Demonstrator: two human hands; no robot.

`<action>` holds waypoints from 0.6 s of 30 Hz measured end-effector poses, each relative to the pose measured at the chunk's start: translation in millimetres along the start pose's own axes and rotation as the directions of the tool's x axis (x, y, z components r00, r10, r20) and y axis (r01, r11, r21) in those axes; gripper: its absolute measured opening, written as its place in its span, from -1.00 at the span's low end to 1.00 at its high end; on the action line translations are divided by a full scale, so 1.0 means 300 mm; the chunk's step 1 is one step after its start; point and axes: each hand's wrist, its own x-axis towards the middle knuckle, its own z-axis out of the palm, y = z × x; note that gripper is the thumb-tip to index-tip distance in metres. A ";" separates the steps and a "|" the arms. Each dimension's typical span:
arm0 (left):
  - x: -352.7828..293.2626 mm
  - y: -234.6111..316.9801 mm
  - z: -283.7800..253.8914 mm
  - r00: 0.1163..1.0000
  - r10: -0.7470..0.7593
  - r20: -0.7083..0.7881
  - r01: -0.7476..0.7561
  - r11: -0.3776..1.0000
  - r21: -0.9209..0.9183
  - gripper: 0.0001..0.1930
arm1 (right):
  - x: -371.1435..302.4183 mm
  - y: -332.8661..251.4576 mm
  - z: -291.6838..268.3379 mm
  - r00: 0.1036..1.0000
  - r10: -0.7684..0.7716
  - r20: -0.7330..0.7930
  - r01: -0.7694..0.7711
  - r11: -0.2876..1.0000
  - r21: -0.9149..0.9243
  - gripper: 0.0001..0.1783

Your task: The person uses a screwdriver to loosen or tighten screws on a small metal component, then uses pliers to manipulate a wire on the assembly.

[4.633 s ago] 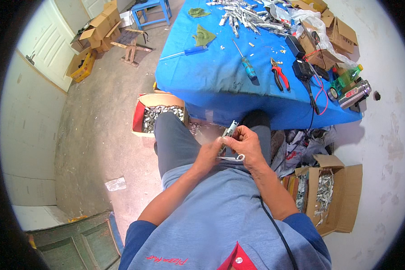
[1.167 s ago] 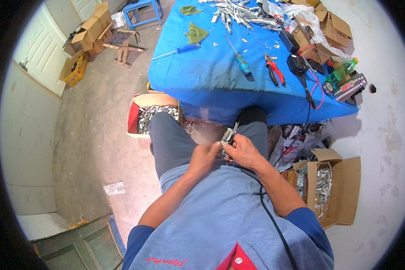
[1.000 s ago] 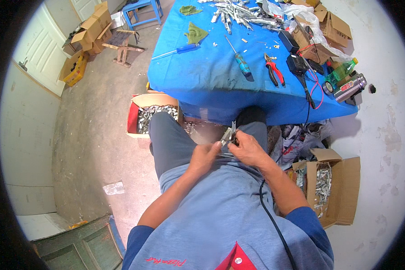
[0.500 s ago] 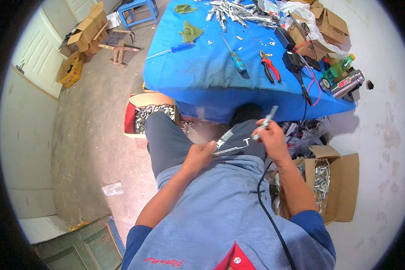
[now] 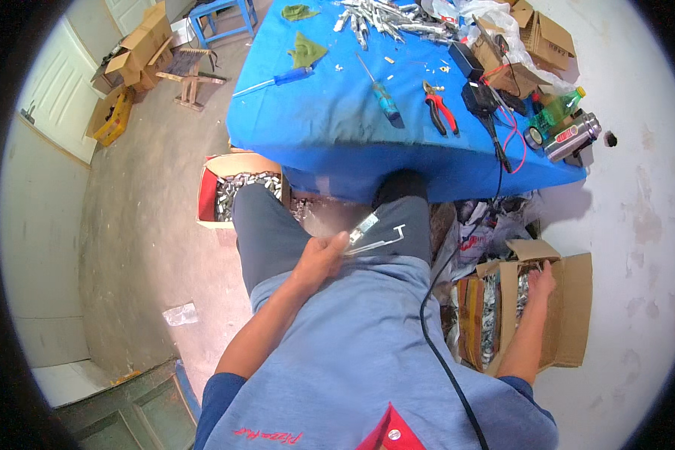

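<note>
Over my lap, my left hand (image 5: 324, 259) is closed on a silvery metal piece (image 5: 364, 227) with a flat, shiny block at its far end. A thin pale rod (image 5: 375, 245) with a T-shaped tip sticks out of the same hand toward the right. My right hand (image 5: 541, 282) is down at the right, inside an open cardboard box (image 5: 575, 307) of silvery metal parts (image 5: 492, 315). Its fingers are small and partly hidden there, so whether it holds anything does not show.
On the blue-covered table (image 5: 307, 120) lie red-handled pliers (image 5: 440, 110), a teal screwdriver (image 5: 385, 100), a blue screwdriver (image 5: 281, 79) and a heap of metal parts (image 5: 386, 19). A box of small parts (image 5: 247, 191) stands by my left knee. A black cable (image 5: 446, 360) crosses my right side.
My right hand, which held a slender metal piece above my lap, has swung down and right into the cardboard box. My left hand keeps its hold; the view has shifted slightly.
</note>
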 end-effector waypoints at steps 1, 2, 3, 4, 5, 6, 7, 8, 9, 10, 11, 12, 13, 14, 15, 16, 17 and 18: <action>-0.002 -0.003 0.004 1.000 0.003 0.002 -0.003 1.000 -0.008 -0.52 | -0.007 0.025 0.017 0.989 -0.024 0.146 0.026 1.000 -0.012 -0.56; -0.002 0.004 0.010 1.000 0.007 0.007 -0.007 1.000 -0.010 -0.52 | -0.073 0.058 0.076 0.957 -0.042 0.288 0.048 0.999 -0.014 -0.56; 0.001 0.009 0.014 1.000 0.012 0.012 -0.011 1.000 -0.012 -0.52 | -0.166 0.094 0.156 0.904 -0.060 0.423 0.072 0.997 -0.012 -0.57; -0.002 0.008 0.014 1.000 0.003 0.006 -0.004 1.000 0.025 -0.52 | -0.306 0.119 0.248 0.853 -0.089 0.515 0.117 0.993 -0.022 -0.59; -0.002 0.010 0.014 1.000 -0.004 0.004 0.004 0.998 0.065 -0.51 | -0.446 0.141 0.333 0.794 -0.118 0.597 0.163 0.986 -0.021 -0.61; -0.007 0.012 0.007 1.000 -0.012 -0.008 0.013 0.994 0.108 -0.51 | -0.651 0.121 0.417 0.749 -0.157 0.644 0.228 0.973 -0.028 -0.63; -0.008 0.014 0.006 1.000 -0.009 -0.017 0.011 0.992 0.130 -0.51 | -0.797 0.108 0.467 0.654 -0.203 0.729 0.251 0.967 0.044 -0.67; -0.011 0.016 0.007 1.000 -0.005 -0.030 0.010 0.988 0.152 -0.51 | -0.934 0.095 0.511 0.578 -0.282 0.765 0.356 0.932 0.075 -0.69; -0.014 0.021 0.007 0.999 0.000 -0.041 0.007 0.985 0.175 -0.51 | -1.049 0.075 0.534 0.464 -0.369 0.805 0.438 0.886 0.153 -0.75; -0.011 0.021 0.005 0.999 0.001 -0.038 0.006 0.984 0.178 -0.51 | -1.136 0.060 0.552 0.393 -0.424 0.816 0.529 0.830 0.177 -0.76; -0.015 0.016 0.004 0.999 0.001 -0.040 0.007 0.984 0.178 -0.50 | -1.212 0.023 0.586 0.252 -0.449 0.858 0.636 0.745 0.203 -0.74; -0.020 0.011 0.005 0.999 -0.002 -0.035 0.008 0.985 0.175 -0.50 | -1.254 -0.009 0.621 0.109 -0.451 0.886 0.730 0.642 0.237 -0.72; -0.019 0.013 0.008 1.000 0.000 -0.026 0.005 0.985 0.173 -0.50 | -1.251 -0.019 0.648 0.090 -0.343 0.935 0.670 0.716 0.198 -0.70; -0.017 0.012 0.011 1.000 0.004 -0.018 -0.001 0.986 0.169 -0.50 | -1.243 -0.022 0.674 0.058 -0.231 0.971 0.608 0.780 0.149 -0.68; -0.014 0.012 0.013 1.000 0.008 -0.012 -0.005 0.986 0.164 -0.50 | -1.239 -0.030 0.695 0.017 -0.119 0.993 0.544 0.834 0.091 -0.65; -0.010 0.015 0.011 1.000 0.002 0.008 -0.003 0.987 0.161 -0.49 | -1.238 -0.052 0.704 -0.031 0.038 0.999 0.490 0.872 -0.018 -0.62; -0.009 0.013 0.005 1.000 -0.005 0.023 0.001 0.988 0.154 -0.49 | -1.238 -0.061 0.715 -0.098 0.115 0.989 0.498 0.866 -0.051 -0.61; -0.008 0.011 0.001 0.999 -0.011 0.038 0.005 0.989 0.147 -0.48 | -1.239 -0.067 0.726 -0.163 0.191 0.968 0.508 0.857 -0.084 -0.61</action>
